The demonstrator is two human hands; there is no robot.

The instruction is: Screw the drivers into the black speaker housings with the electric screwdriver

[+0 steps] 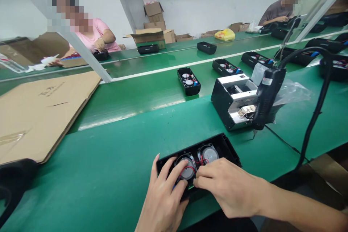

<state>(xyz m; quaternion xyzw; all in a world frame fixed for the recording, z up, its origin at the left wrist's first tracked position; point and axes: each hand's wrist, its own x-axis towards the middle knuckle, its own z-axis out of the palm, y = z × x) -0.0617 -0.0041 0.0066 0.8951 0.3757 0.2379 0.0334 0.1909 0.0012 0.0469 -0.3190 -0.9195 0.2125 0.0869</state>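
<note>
Fingers (212,174) on likely speaker housing (225,148), long axis rising rightward

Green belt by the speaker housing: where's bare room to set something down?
Bare green belt lies left of the black speaker housing, up to the cardboard sheet, and between housing and metal fixture. Crowded at the housing, under left hand and right hand.
</note>
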